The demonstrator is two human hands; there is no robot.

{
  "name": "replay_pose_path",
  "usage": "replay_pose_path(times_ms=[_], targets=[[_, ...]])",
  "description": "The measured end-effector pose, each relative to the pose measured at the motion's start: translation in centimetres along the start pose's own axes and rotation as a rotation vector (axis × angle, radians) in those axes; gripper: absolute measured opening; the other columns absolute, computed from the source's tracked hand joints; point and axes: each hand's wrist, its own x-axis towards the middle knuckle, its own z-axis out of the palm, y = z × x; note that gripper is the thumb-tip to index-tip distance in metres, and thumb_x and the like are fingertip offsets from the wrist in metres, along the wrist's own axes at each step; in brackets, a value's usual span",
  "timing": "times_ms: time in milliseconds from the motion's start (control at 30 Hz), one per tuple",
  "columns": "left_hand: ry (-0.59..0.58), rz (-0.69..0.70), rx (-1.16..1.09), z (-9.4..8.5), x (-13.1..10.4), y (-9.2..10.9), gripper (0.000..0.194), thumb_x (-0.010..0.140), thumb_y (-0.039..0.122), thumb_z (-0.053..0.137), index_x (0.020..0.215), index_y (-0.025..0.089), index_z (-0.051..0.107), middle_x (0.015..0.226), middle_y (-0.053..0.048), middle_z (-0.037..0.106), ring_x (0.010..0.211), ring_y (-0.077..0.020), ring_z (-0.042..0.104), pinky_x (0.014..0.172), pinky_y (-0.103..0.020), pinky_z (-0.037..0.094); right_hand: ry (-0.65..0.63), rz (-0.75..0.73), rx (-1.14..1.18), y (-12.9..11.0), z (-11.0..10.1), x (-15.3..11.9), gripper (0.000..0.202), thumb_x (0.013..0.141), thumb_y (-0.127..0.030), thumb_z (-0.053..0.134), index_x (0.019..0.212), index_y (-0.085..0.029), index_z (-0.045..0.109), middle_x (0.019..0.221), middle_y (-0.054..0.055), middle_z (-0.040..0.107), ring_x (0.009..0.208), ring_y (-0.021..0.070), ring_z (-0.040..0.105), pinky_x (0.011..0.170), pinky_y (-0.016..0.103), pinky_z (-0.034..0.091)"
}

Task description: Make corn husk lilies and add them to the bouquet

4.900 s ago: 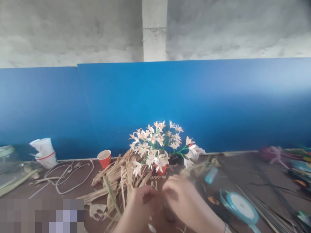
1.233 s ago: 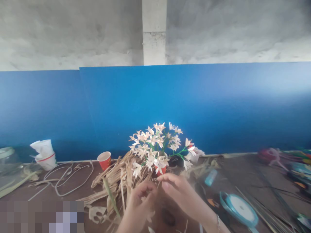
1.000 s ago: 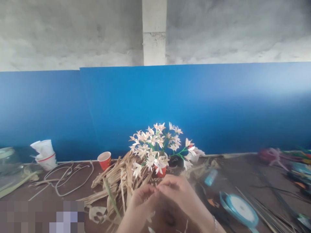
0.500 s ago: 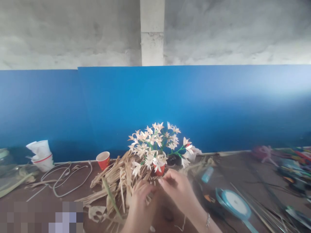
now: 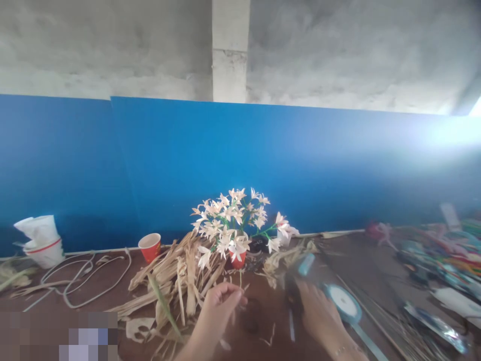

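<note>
My left hand (image 5: pixel 223 303) is in a pinch in front of the flowers, thumb and forefinger pressed together. A thin pale sliver (image 5: pixel 246 288) shows at its fingertips. My right hand (image 5: pixel 319 308), smeared by motion, lies low over the table beside a blurred dark tool (image 5: pixel 293 296). Whether its fingers have closed on that tool I cannot tell. Beyond both hands, a bunch of cream-white artificial flowers (image 5: pixel 225 213) on green stems stands in a red paper cup (image 5: pixel 237 259). Dried husks (image 5: pixel 188 273) are heaped to the left of this cup.
A roll of light-blue ribbon (image 5: pixel 343 303) lies right of my right hand. Another red cup (image 5: pixel 149 248), a looped white cable (image 5: pixel 86 281) and a white cup of tissue (image 5: pixel 43 250) stand left. Thin sticks and coloured materials (image 5: pixel 451 255) lie far right. A blue panel (image 5: pixel 188 150) rises behind.
My right hand has moved away from my left, to the right, and is now by the dark tool. My left hand stays pinched before the flowers. The view has shifted slightly right.
</note>
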Motion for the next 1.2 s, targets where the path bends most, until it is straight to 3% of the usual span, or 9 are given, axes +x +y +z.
replay_pose_path(times_ms=[133,267,367,467,533,667,1200], targets=[[-0.019,-0.061,-0.061,0.1,0.4,-0.9,0.031,0.067,0.044,0.061,0.073,0.014,0.057,0.063,-0.004,0.066,0.038,-0.0082,0.052,0.034,-0.018,0.027,0.055,-0.047,0.032,0.6,1.6,0.5,0.047,0.065,-0.002,0.044,0.11,-0.012,0.054,0.105,0.016,0.061,0.1,0.0305,0.055,0.079,0.037,0.04],[0.037,-0.041,-0.056,0.0,0.9,-1.5,0.031,0.065,0.044,0.063,0.071,0.013,0.057,0.056,-0.002,0.062,0.045,-0.0121,0.057,0.037,-0.018,0.034,0.105,-0.203,0.395,0.6,0.1,0.2,0.038,0.07,-0.01,0.044,0.105,-0.016,0.057,0.099,0.012,0.064,0.091,0.0262,0.059,0.076,0.033,0.043],[0.069,-0.002,-0.023,-0.2,1.2,-2.0,0.03,0.066,0.044,0.062,0.067,0.014,0.057,0.053,-0.002,0.062,0.045,-0.0128,0.056,0.038,-0.02,0.034,0.064,-0.411,0.7,-1.1,-1.5,-0.9,0.025,0.072,-0.022,0.05,0.094,-0.021,0.062,0.081,0.006,0.067,0.078,0.0247,0.061,0.068,0.031,0.046],[0.068,0.012,-0.004,-0.4,1.3,-2.3,0.029,0.068,0.043,0.061,0.065,0.014,0.058,0.05,-0.001,0.061,0.043,-0.0127,0.054,0.04,-0.022,0.035,0.125,-0.507,0.856,-3.5,-2.1,-2.0,0.019,0.071,-0.032,0.055,0.085,-0.022,0.065,0.074,0.004,0.065,0.072,0.0227,0.059,0.064,0.03,0.048],[0.069,0.003,0.016,-0.4,1.4,-2.5,0.027,0.068,0.041,0.06,0.064,0.015,0.059,0.048,-0.001,0.06,0.041,-0.0125,0.052,0.041,-0.024,0.036,0.209,-0.478,0.893,-4.8,-2.0,-2.4,0.017,0.071,-0.036,0.057,0.078,-0.022,0.064,0.074,0.004,0.064,0.072,0.0217,0.058,0.065,0.029,0.048],[0.077,-0.011,0.03,-0.3,1.5,-2.7,0.025,0.066,0.039,0.062,0.061,0.014,0.059,0.046,-0.001,0.059,0.04,-0.0127,0.051,0.041,-0.024,0.036,0.184,-0.487,0.899,-6.3,-2.0,-2.6,0.019,0.073,-0.037,0.056,0.062,-0.022,0.059,0.067,0.003,0.061,0.061,0.0177,0.055,0.056,0.026,0.046],[0.064,0.015,-0.001,0.1,1.4,-3.2,0.027,0.067,0.04,0.062,0.063,0.013,0.058,0.047,-0.002,0.061,0.04,-0.0124,0.054,0.039,-0.022,0.038,0.161,-0.459,0.941,-6.7,-1.9,-2.8,0.02,0.077,-0.035,0.053,0.067,-0.019,0.059,0.069,0.002,0.058,0.062,0.0157,0.055,0.059,0.024,0.045]])
